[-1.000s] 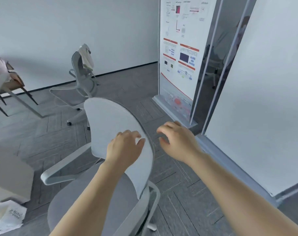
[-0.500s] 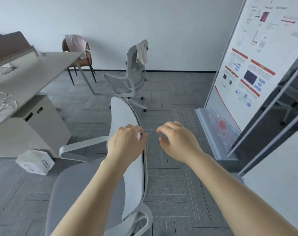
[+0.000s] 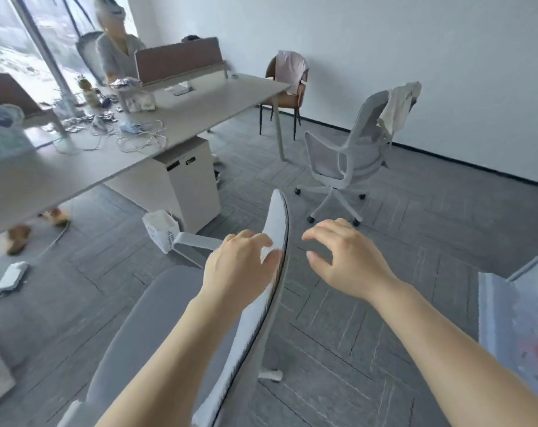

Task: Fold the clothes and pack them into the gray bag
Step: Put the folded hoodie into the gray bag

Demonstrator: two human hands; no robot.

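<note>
Both hands empty: left hand (image 3: pixel 240 266) resting on the near chair (image 3: pixel 263 291) back, right hand (image 3: pixel 347 260) loose in the air. Clothes at 1 o'clock: cream top (image 3: pixel 398 107) on swivel chair (image 3: pixel 347 158), pink top (image 3: pixel 289 69) further back. Probably light, floppy; best pinched at shoulders. No gray bag visible.

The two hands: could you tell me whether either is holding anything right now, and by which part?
The left hand rests on the backrest of the near chair, thumb at its edge; a real grip cannot be told. The right hand holds nothing, fingers loosely curled.
</note>
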